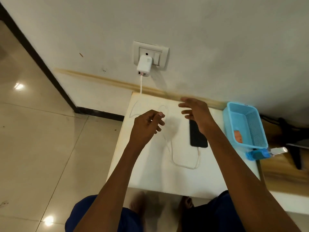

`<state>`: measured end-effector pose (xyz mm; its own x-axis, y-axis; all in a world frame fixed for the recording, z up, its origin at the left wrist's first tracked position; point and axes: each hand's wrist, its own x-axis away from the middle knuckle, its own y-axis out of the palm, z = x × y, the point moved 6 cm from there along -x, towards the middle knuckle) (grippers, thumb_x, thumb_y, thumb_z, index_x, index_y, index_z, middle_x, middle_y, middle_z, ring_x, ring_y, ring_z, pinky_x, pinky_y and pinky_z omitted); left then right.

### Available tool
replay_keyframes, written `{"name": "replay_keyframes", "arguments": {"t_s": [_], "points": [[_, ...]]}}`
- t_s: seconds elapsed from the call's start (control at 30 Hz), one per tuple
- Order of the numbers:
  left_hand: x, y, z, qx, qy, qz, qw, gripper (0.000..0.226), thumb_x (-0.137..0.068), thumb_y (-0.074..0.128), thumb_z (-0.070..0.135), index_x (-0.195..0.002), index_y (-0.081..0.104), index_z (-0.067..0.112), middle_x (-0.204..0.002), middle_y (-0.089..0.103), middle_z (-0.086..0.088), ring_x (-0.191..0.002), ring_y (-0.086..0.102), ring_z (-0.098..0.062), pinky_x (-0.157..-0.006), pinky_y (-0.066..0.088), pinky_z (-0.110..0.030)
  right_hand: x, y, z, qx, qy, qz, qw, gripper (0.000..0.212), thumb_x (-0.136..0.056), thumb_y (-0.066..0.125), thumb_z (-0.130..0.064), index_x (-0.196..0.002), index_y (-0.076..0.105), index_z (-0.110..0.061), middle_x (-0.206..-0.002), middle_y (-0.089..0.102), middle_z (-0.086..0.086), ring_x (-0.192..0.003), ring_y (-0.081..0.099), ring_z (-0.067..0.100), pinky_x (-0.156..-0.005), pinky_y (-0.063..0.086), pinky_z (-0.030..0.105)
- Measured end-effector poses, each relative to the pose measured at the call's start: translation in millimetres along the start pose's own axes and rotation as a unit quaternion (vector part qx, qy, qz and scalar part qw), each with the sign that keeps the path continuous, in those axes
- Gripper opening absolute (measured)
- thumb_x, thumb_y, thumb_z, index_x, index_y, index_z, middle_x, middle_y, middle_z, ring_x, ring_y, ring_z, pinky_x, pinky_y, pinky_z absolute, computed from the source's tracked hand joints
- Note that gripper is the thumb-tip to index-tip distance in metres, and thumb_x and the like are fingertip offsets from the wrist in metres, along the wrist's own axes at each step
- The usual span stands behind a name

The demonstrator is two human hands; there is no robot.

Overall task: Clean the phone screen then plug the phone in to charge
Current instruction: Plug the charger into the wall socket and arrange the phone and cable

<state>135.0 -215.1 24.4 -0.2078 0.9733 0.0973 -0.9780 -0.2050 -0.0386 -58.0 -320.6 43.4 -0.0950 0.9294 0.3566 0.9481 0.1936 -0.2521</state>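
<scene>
Phone [198, 134] lies flat, screen up, on white table [150, 173], long axis running away from the person toward the wall, near end already taking the white cable [184, 165] plug, so charging looks connected; cable loops back across the table up to the charger [144, 66] in the wall socket [150, 54]. Right hand [195, 113] hovers just above the phone's far end, fingers spread and fairly straight, holding nothing; it is the nearer hand, wrist crossing the phone's right edge. Left hand [147, 126] hangs above the table left of the phone, fingers loosely curled with thumb toward fingertips; can't tell if it pinches the thin cable there. Blue basket [244, 124] sits at right table edge with an orange item inside, blue bottle [260, 154] just in front of it, both apart from the phone. Nothing blocks the phone, only cable slack beside it
</scene>
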Motion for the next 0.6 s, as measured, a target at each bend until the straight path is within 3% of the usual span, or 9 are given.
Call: {"name": "replay_keyframes", "arguments": {"t_s": [0.17,0.3,0.43,0.6], "points": [[-3.0,45.5,-9.6,0.019,-0.068,-0.07,0.995,0.034,-0.094,0.057,0.051,-0.103,0.07,0.021,-0.092,0.076,0.003,-0.08,0.073,-0.019,-0.077,0.057,-0.033,43.3,-77.7,73.9,0.024,0.059,0.1,0.993,0.023,-0.091,0.064,-0.042,-0.107,0.07,-0.026,-0.1,0.076,-0.004,-0.087,0.071,0.015,-0.08,0.055,0.032],[-1.8,88.6,-24.0,0.033,-0.154,-0.102,0.982,0.049,-0.093,0.048,0.064,-0.117,0.063,0.024,-0.113,0.069,0.005,-0.101,0.068,-0.016,-0.1,0.05,-0.039,57.2,-107.3,101.1,0.024,0.077,0.13,0.988,0.015,-0.092,0.064,-0.037,-0.105,0.068,-0.031,-0.106,0.073,-0.006,-0.091,0.069,0.015,-0.077,0.051,0.029],[1.1,122.4,-30.8,-0.012,-0.211,-0.117,0.97,0.06,-0.093,0.034,0.073,-0.122,0.056,0.025,-0.122,0.061,0.004,-0.113,0.06,-0.018,-0.11,0.041,-0.044,59.7,-115.0,121.7,-0.01,0.119,0.101,0.988,0.019,-0.09,0.067,-0.043,-0.106,0.067,-0.031,-0.111,0.071,-0.002,-0.092,0.069,0.017,-0.088,0.052,0.035],[2.5,150.5,-36.5,-0.064,-0.255,-0.11,0.959,0.075,-0.093,0.025,0.074,-0.144,0.045,0.022,-0.137,0.053,0.003,-0.126,0.052,-0.023,-0.113,0.036,-0.046,55.3,-116.2,134.7,-0.06,0.152,0.065,0.984,0.021,-0.092,0.062,-0.047,-0.105,0.062,-0.03,-0.114,0.069,0.002,-0.103,0.069,0.021,-0.098,0.053,0.042]]}}
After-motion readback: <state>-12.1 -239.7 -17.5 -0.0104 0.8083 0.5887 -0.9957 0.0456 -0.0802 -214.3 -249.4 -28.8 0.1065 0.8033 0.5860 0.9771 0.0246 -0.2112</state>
